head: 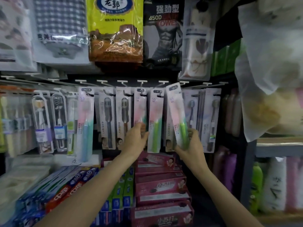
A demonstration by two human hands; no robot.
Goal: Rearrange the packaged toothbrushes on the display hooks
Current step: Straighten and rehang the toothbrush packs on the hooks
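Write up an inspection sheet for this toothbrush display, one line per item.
Surface: hook rack with white pegs, packs hung in a row.
Job's things: green toothbrush pack tilted, off its hook, in the right hand; pink pack hanging, held low by the left hand; green hanging pack between them.
Clutter: toothpaste boxes stacked below; towel packs hung above.
Grippers: left hand grips the pink pack; right hand grips the tilted pack.
Cables: nothing seen.
Surroundings: plastic bag at right; bottles on a side shelf.
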